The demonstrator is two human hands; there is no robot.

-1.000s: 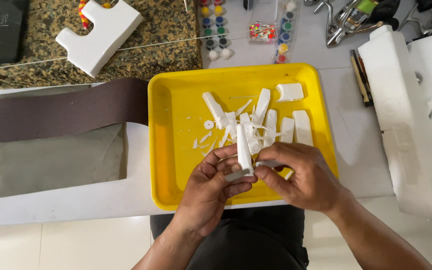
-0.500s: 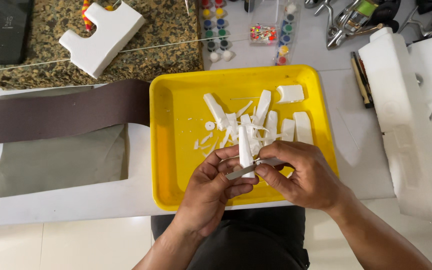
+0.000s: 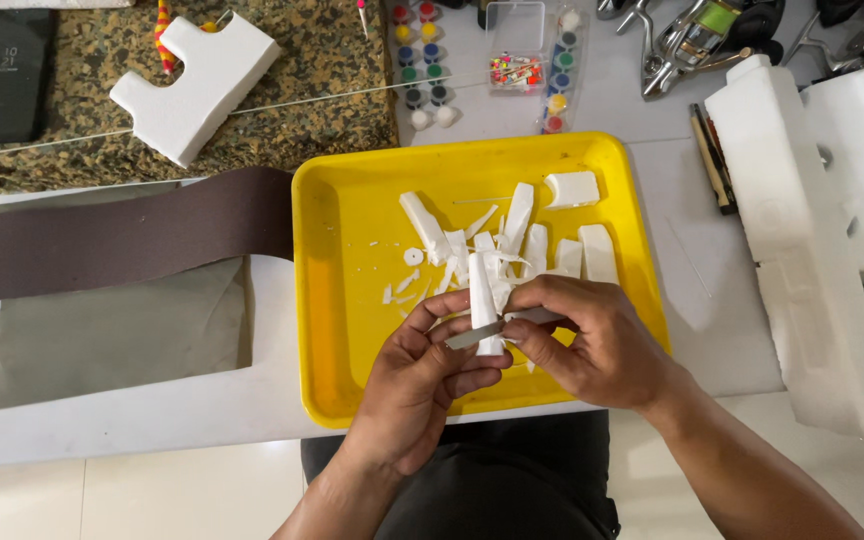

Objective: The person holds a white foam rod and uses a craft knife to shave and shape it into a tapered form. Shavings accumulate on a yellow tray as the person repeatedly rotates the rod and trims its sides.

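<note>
Left hand grips an upright white foam strip, fingers curled around its lower end; right hand pinches a thin grey blade laid across that strip. Both sit over the near part of the yellow tray, with foam offcuts scattered behind. Farther back: brown sandpaper strip, notched foam block, small paint pots.
</note>
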